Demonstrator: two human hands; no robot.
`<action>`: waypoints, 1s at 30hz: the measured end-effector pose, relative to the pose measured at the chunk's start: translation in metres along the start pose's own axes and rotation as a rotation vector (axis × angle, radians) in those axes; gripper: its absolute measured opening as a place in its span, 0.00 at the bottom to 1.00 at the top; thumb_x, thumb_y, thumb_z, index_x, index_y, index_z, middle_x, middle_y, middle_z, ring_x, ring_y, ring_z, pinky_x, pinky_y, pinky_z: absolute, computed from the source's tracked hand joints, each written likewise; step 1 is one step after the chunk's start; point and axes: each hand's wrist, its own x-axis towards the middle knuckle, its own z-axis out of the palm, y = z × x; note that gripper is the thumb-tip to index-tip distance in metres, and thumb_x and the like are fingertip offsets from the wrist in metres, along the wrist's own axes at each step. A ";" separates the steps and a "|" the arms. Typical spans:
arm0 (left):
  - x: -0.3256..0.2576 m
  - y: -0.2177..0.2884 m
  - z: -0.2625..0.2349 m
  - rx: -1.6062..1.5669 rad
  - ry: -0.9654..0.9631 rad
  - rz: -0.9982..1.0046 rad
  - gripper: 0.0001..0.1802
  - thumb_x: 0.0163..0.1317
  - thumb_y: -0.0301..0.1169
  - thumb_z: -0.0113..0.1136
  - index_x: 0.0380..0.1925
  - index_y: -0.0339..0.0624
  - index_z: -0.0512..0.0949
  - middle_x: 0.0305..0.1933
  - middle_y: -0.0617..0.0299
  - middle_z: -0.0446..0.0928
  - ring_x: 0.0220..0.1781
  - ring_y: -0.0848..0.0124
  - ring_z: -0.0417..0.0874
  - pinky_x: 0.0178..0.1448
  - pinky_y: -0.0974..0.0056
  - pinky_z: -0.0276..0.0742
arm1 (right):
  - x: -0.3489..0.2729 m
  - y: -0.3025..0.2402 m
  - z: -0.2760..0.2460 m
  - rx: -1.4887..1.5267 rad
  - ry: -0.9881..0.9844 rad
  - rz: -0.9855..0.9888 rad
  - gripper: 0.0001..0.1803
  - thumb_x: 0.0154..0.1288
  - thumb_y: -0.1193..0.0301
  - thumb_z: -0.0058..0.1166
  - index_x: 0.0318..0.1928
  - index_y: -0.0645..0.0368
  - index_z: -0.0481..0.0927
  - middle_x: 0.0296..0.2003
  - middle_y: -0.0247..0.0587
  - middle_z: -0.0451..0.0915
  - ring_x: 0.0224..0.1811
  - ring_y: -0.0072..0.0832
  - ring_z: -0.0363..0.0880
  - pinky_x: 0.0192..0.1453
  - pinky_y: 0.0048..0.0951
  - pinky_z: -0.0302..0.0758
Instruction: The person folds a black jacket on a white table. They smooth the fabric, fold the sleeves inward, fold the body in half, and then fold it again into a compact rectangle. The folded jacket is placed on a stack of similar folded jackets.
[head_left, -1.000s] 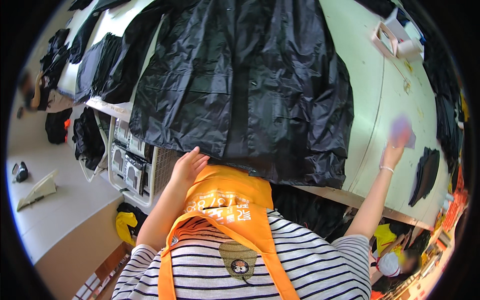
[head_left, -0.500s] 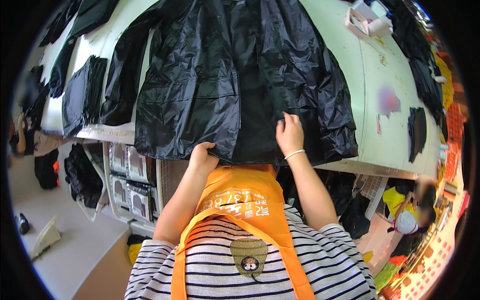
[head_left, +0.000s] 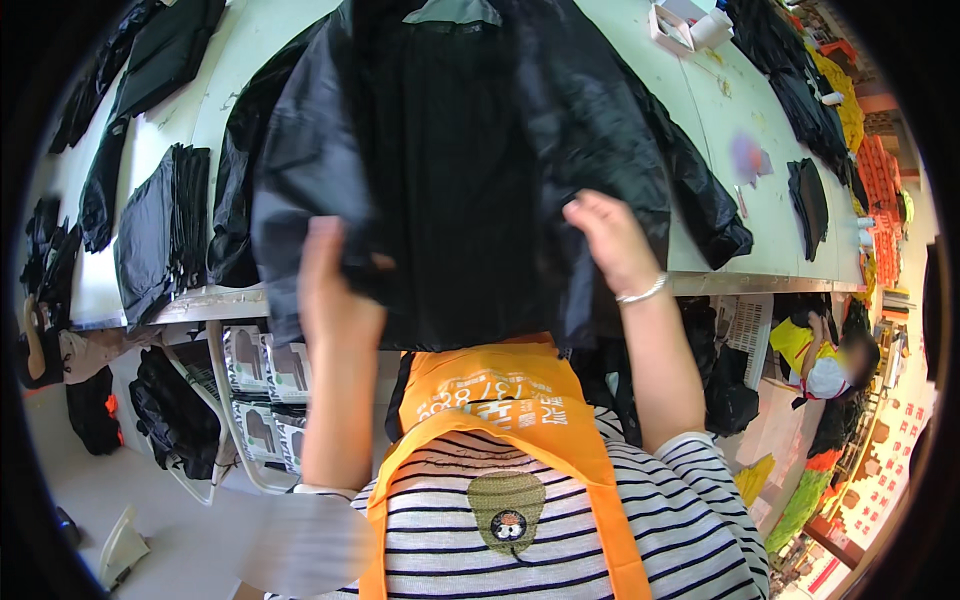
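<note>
The apron bears white print: rows of small characters, with large digits and bigger characters below. White packages carry dark block lettering, partly blurred. On the pale wall panel at far right stand red characters in several lines.

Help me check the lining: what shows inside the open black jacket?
Inside the black jacket, between its parted front panels, dark lining and a grey patch near the neck show. The insides of its sleeves and the lining behind those panels are covered.
</note>
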 end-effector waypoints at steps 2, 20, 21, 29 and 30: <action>0.009 -0.054 -0.009 0.138 0.059 -0.382 0.13 0.60 0.40 0.65 0.37 0.42 0.80 0.36 0.58 0.82 0.32 0.66 0.82 0.39 0.62 0.79 | -0.011 0.044 0.034 0.062 -0.108 0.106 0.13 0.68 0.71 0.50 0.24 0.56 0.72 0.21 0.17 0.61 0.26 0.10 0.56 0.31 0.18 0.59; 0.042 -0.137 -0.052 0.492 -0.241 -0.836 0.11 0.54 0.28 0.67 0.37 0.34 0.81 0.36 0.57 0.83 0.39 0.66 0.84 0.49 0.65 0.79 | -0.060 0.133 0.038 -0.433 0.380 0.129 0.11 0.62 0.70 0.58 0.42 0.62 0.77 0.35 0.42 0.79 0.36 0.30 0.75 0.42 0.28 0.71; 0.038 -0.141 -0.051 0.507 -0.237 -0.802 0.11 0.54 0.28 0.66 0.37 0.34 0.81 0.37 0.57 0.83 0.39 0.66 0.84 0.50 0.64 0.79 | -0.065 0.131 0.044 -0.664 0.484 -0.085 0.11 0.61 0.70 0.59 0.42 0.61 0.77 0.36 0.43 0.78 0.38 0.35 0.75 0.44 0.31 0.72; 0.030 -0.160 -0.049 0.664 -0.193 -0.622 0.11 0.56 0.33 0.67 0.34 0.36 0.83 0.34 0.59 0.82 0.35 0.69 0.82 0.42 0.66 0.76 | -0.081 0.100 0.099 -0.827 0.290 -0.033 0.12 0.56 0.63 0.62 0.32 0.59 0.79 0.32 0.43 0.80 0.36 0.41 0.80 0.40 0.38 0.76; 0.029 -0.160 -0.049 0.670 -0.188 -0.630 0.11 0.56 0.33 0.67 0.33 0.36 0.83 0.34 0.59 0.82 0.34 0.69 0.82 0.42 0.66 0.76 | -0.081 0.102 0.096 -0.792 0.294 0.000 0.12 0.56 0.64 0.63 0.31 0.60 0.78 0.31 0.44 0.80 0.35 0.42 0.80 0.40 0.38 0.76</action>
